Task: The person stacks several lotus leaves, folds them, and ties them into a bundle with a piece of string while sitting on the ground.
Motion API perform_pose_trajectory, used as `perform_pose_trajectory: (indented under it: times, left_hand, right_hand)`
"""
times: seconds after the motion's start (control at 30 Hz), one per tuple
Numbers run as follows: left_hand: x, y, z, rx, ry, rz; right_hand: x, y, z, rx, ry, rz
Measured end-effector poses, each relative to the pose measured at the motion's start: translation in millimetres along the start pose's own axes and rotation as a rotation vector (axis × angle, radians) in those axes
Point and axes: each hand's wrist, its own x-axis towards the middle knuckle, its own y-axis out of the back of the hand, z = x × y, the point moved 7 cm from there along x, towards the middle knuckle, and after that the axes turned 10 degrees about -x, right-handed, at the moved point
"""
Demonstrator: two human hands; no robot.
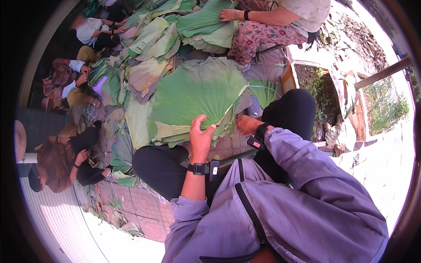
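So the main thing here is a big green leaf, laid out flat-ish in front of the seated person, on top of a stack of other leaves whose layered edges poke out underneath on the near side. Its near edge is right by the person's left grip, thumb and fingers a little apart at the leaf; can't tell if they're actually pinching it. The right grip is curled just off the stack's near right corner, fingertips mostly hidden, so no clue whether it's holding anything.

Edge-wise: the far side of the leaf goes greyish and butts up against the big leaf heap. On the left it runs into a pale leaf, so that side's pretty crowded. On the right, a wrinkly brownish edge sticks out, with a grey shoe and another green leaf just past it.

For elbow room, the left knee sits close under the stack's near left corner and the right knee is out to the right. Between them you get a small patch of paved floor. A wooden-edged planter borders the right side, and a co-worker sits beyond the leaf's far right edge, one arm stretched over the heap.
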Motion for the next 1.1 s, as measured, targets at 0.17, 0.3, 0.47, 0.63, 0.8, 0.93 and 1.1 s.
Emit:
perform_pose_trajectory:
  times: [0.17, 0.3, 0.47, 0.63, 0.8, 0.93, 1.1]
  left_hand:
    - [-0.8, -35.8, -13.9, 0.668, -0.024, -0.29]
    - [-8.8, -44.4, -11.9, 0.783, -0.064, -0.369]
    - [-12.0, -51.6, -8.6, 0.937, -0.109, -0.393]
    - [-17.0, -75.1, -0.9, 1.096, -0.124, -0.378]
    - [-15.7, -81.4, -8.3, 1.285, -0.205, -0.34]
    - [-10.6, -77.1, -6.4, 1.303, -0.289, -0.329]
    - [-9.6, -78.9, 0.9, 1.303, -0.317, -0.341]
  right_hand:
    - [-2.0, -5.0, 0.6, 0.495, 0.028, -0.104]
    - [-2.0, 0.4, -3.4, 0.706, 0.018, -0.17]
    - [-10.0, 3.5, -16.6, 0.768, 0.039, -0.188]
    - [-7.3, 4.7, -16.1, 0.765, 0.026, -0.182]
    - [-6.8, 1.6, -19.7, 0.857, 0.077, -0.199]
    - [-5.4, 2.8, -21.9, 0.905, 0.078, -0.184]
    - [-3.0, 4.5, -24.0, 0.874, 0.109, -0.177]
